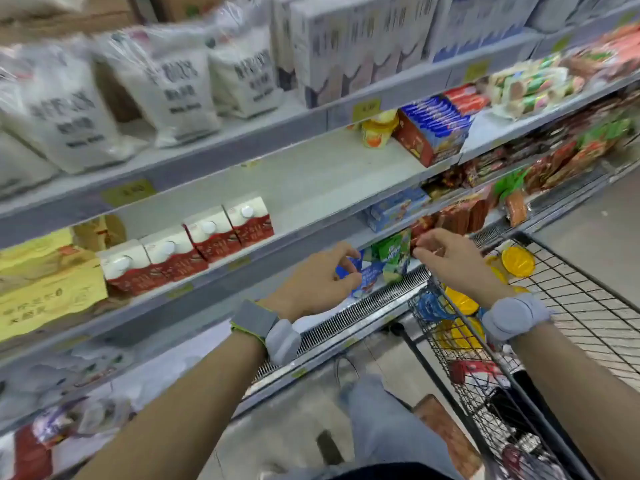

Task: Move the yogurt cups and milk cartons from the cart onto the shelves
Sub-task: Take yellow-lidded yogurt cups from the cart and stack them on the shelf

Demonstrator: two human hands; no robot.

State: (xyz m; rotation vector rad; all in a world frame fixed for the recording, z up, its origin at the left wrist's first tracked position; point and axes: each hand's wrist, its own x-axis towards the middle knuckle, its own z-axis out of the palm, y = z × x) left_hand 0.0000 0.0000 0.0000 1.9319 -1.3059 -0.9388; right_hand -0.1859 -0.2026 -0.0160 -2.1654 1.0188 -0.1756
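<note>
Several red-and-white milk cartons (pixel 187 245) with round white caps stand in a row on the middle shelf (pixel 311 188). Two yellow yogurt cups (pixel 378 129) sit farther right on that shelf. More yellow-lidded yogurt cups (pixel 517 263) lie in the wire cart (pixel 575 306) at right, with a red-and-white carton (pixel 479 373) lower in the basket. My left hand (pixel 317 280) hovers in front of the lower shelf edge, fingers curled and apart, holding nothing. My right hand (pixel 452 263) hangs over the cart's near corner, also holding nothing.
White bags (pixel 166 84) and boxed milk packs (pixel 360 46) fill the top shelf. Blue and red biscuit boxes (pixel 436 128) stand right of the yogurt cups. Green and blue packs (pixel 388 261) sit on the lower shelf behind my hands. A yellow paper sign (pixel 45 289) hangs at left.
</note>
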